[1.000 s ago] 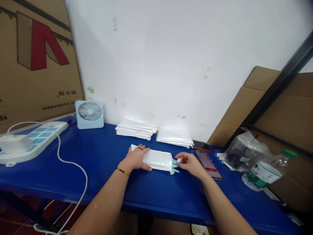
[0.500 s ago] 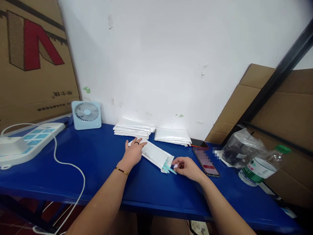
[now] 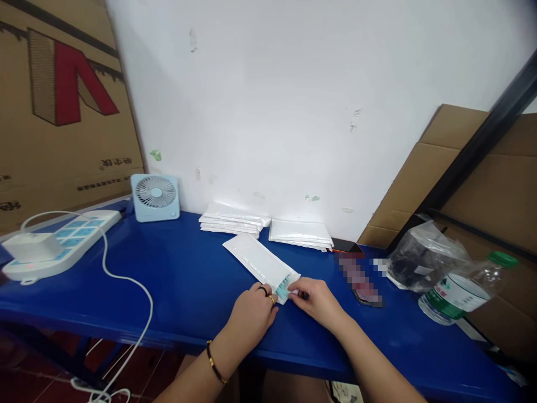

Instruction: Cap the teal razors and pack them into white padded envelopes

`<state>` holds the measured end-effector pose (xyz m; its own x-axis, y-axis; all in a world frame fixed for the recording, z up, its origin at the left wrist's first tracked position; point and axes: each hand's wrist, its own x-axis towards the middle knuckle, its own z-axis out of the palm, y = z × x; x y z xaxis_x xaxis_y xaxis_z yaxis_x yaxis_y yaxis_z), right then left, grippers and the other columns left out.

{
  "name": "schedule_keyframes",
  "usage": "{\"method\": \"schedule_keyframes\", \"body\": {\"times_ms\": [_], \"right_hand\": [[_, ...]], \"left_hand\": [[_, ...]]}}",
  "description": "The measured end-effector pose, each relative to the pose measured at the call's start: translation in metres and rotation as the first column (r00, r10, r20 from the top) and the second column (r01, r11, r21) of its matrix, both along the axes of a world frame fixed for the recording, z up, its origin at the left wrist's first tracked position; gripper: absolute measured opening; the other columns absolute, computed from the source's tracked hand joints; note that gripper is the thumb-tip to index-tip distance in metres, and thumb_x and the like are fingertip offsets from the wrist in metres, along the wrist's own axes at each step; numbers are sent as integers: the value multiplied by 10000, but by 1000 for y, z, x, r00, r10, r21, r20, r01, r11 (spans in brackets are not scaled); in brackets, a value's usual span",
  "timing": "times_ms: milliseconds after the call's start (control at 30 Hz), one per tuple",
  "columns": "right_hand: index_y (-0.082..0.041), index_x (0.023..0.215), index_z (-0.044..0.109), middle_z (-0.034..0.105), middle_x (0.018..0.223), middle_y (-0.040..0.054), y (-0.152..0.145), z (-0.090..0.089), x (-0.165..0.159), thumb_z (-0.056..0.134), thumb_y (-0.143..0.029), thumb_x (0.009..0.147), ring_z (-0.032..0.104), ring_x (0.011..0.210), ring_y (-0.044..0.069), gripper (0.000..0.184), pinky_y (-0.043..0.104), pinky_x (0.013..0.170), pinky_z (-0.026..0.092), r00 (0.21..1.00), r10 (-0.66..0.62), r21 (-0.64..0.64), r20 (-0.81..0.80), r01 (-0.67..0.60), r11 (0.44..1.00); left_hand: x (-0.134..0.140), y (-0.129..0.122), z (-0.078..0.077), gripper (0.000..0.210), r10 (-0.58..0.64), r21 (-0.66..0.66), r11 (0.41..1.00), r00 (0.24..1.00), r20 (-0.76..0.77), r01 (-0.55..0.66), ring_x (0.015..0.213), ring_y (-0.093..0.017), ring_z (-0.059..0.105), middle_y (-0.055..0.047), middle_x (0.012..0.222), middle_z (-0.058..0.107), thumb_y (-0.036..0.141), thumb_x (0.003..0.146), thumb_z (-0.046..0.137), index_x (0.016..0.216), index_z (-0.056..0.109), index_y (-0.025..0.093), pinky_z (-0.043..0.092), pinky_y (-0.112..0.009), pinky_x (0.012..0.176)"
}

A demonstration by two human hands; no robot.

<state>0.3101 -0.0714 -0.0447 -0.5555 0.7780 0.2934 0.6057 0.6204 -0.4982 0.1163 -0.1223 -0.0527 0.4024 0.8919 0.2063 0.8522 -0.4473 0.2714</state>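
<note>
A white padded envelope [image 3: 260,260] lies slantwise on the blue table, its mouth toward me. Thin teal sticks [image 3: 283,286] show inside the mouth; what they are exactly I cannot make out. My left hand [image 3: 254,313], with two rings, grips the lower left edge of the mouth with curled fingers. At the other side of the mouth, my right hand [image 3: 314,299] has its thumb and fingers pinched together at the envelope's edge, close against the teal sticks. The fingertips partly hide what they hold.
Against the wall lie two stacks of white envelopes, a left stack [image 3: 232,218] and a right stack [image 3: 300,232]. A blue fan [image 3: 156,197] and a power strip [image 3: 71,240] with a cable stand left. Phones [image 3: 346,246], a plastic bag [image 3: 423,257] and a water bottle [image 3: 457,291] are right.
My left hand has moved from the envelope's far end to its mouth. The teal sticks, which stuck out before, now sit further inside. My right hand has come up against the mouth.
</note>
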Motion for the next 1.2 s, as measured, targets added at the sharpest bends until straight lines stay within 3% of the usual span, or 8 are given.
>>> {"method": "schedule_keyframes", "body": {"times_ms": [100, 300, 433, 500, 633, 800, 1000, 1200], "right_hand": [[-224, 901, 657, 642, 781, 40, 3, 6, 2, 551, -255, 785, 578, 653, 148, 161, 250, 600, 447, 1000, 21, -4, -17, -21, 1000], [-239, 909, 677, 623, 878, 42, 9, 7, -8, 558, -260, 804, 587, 746, 149, 160, 232, 614, 453, 974, 225, -57, 34, -223, 973], [-218, 835, 684, 619, 803, 44, 20, 1, -19, 524, -227, 825, 572, 777, 167, 160, 281, 715, 437, 980, 180, 68, 90, -186, 980], [-220, 860, 673, 614, 821, 40, 22, 6, -16, 575, -247, 791, 566, 776, 168, 123, 278, 709, 437, 982, 175, 48, 71, -179, 983], [-233, 952, 643, 587, 942, 45, 29, 21, -1, 696, -269, 675, 555, 862, 188, 284, 282, 744, 447, 977, 212, -34, 32, -211, 977], [-236, 975, 643, 572, 945, 54, 46, 17, -6, 701, -320, 675, 539, 889, 207, 317, 329, 793, 435, 988, 152, -4, -10, -152, 988], [-249, 1122, 600, 492, 1145, 66, 57, 14, 4, 799, -399, 505, 494, 1046, 240, 666, 349, 904, 396, 947, 321, -200, -30, -321, 926], [-226, 999, 657, 534, 1013, 65, 56, 2, 0, 705, -400, 659, 536, 904, 201, 385, 320, 800, 437, 978, 165, -133, -127, -181, 974]], "left_hand": [[2, -4, 0, 237, 16, 29, 999, 1000, -15, -15, 943, -204, 491, -57, 989, 574, 244, 860, 414, 1015, 593, 226, 420, -326, 815], [1, -11, -2, 267, 24, 71, 997, 1000, -7, -23, 929, -194, 474, -51, 996, 569, 234, 883, 371, 1068, 563, 249, 416, -322, 777], [1, -11, -3, 257, 30, 73, 997, 1000, 1, -30, 917, -191, 476, -42, 969, 572, 230, 889, 358, 984, 596, 247, 415, -315, 741], [1, -11, -3, 259, 34, 75, 997, 999, 0, -33, 916, -191, 475, -44, 971, 571, 226, 888, 359, 994, 594, 249, 414, -312, 731], [1, -11, -3, 258, 30, 70, 997, 999, -12, -29, 917, -192, 473, -49, 971, 571, 239, 890, 358, 982, 598, 242, 414, -307, 718], [1, -9, -5, 270, 33, 64, 997, 999, -24, -32, 913, -191, 471, -51, 969, 574, 239, 893, 347, 975, 604, 240, 414, -313, 722], [0, -9, -5, 263, 27, 61, 998, 1000, -14, -27, 915, -189, 471, -44, 987, 565, 241, 887, 357, 977, 604, 245, 416, -313, 736], [0, -9, -5, 268, 19, 71, 997, 1000, 16, -20, 911, -188, 471, -35, 968, 565, 226, 883, 360, 1004, 596, 264, 409, -324, 783]]}}
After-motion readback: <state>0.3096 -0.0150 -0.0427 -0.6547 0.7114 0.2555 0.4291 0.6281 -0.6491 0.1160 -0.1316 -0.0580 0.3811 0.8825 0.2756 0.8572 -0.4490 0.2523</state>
